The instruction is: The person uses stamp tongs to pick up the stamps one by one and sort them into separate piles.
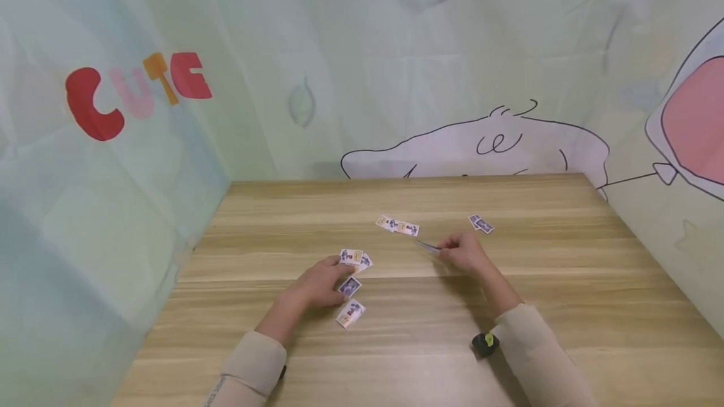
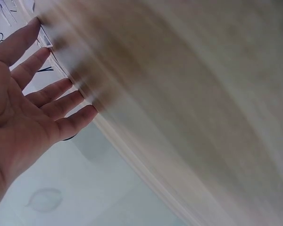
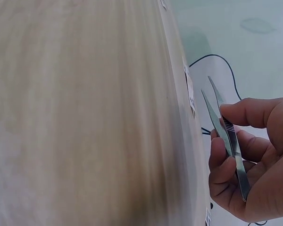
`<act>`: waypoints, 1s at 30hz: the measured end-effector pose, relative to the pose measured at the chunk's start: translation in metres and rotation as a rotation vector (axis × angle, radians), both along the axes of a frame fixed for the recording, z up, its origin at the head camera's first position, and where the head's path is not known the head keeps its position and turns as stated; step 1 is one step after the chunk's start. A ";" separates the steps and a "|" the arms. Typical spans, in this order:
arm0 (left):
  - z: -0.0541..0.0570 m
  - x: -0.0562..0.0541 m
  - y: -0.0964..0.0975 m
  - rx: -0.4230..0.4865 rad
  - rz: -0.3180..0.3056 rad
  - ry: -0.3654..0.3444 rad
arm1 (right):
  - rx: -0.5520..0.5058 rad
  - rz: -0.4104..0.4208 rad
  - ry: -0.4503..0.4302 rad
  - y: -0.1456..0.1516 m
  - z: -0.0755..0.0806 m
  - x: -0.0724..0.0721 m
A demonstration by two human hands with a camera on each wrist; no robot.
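Note:
My right hand (image 1: 464, 254) grips a pair of metal tweezers (image 3: 239, 167) between thumb and fingers. Their two tips stand apart and hold nothing, pointing left toward a short row of picture cards (image 1: 407, 228). On the left, my left hand (image 1: 323, 282) rests low over the table with its fingers spread, as the left wrist view shows. Two overlapping face-up cards (image 1: 351, 256) lie at its fingertips. Beside the thumb is a card with a purple back (image 1: 350, 286), and another face-up card (image 1: 351, 314) lies nearer to me.
Two purple-backed cards (image 1: 484, 225) overlap at the back right of the wooden table (image 1: 283, 206). A small black object with a yellow-green part (image 1: 484, 345) is beside the right sleeve. Printed cloth (image 1: 317, 68) hangs behind the table and on its left.

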State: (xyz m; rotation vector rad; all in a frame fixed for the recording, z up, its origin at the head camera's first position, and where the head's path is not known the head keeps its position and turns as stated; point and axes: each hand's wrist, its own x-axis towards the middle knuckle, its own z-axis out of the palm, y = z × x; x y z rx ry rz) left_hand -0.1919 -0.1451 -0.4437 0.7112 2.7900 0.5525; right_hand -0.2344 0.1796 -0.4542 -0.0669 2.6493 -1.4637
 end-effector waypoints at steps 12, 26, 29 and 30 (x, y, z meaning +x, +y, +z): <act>0.000 0.000 -0.002 0.000 -0.017 0.006 | 0.009 0.051 -0.038 -0.015 0.003 0.001; 0.001 -0.001 -0.002 0.016 -0.023 -0.010 | -0.025 0.117 -0.054 -0.035 0.006 0.002; 0.002 -0.001 -0.003 0.026 -0.024 -0.004 | -0.015 0.136 -0.050 -0.038 0.006 0.002; 0.002 0.000 -0.003 0.028 -0.025 -0.004 | -0.013 0.143 -0.050 -0.039 0.006 0.002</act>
